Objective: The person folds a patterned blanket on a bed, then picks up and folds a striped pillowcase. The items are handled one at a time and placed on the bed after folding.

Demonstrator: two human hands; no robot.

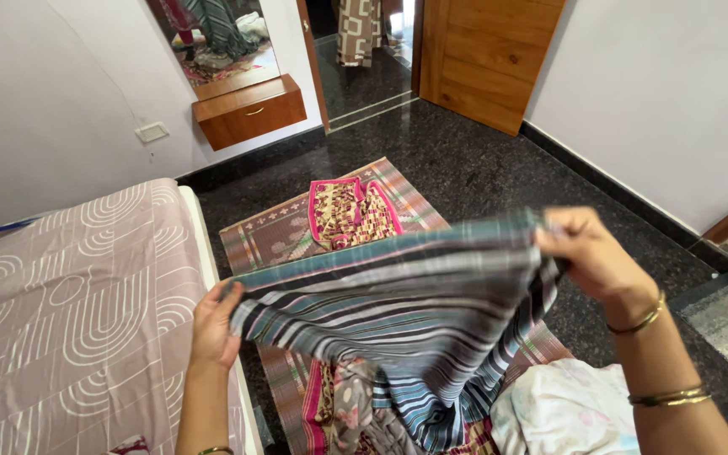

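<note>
No packages, no labels, no signs, no screens in view

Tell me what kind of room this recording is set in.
Most likely a bedroom in a home. A bed with a patterned sheet stands beside a woven floor mat, a mirror with a wooden drawer hangs on the wall, and both hands hold up a striped cloth.

Left hand [212, 324] low, right hand [593, 257] higher; both grips closed.

arms bare | gold bangles [664, 396] right wrist | bangle [215, 451] left
</note>
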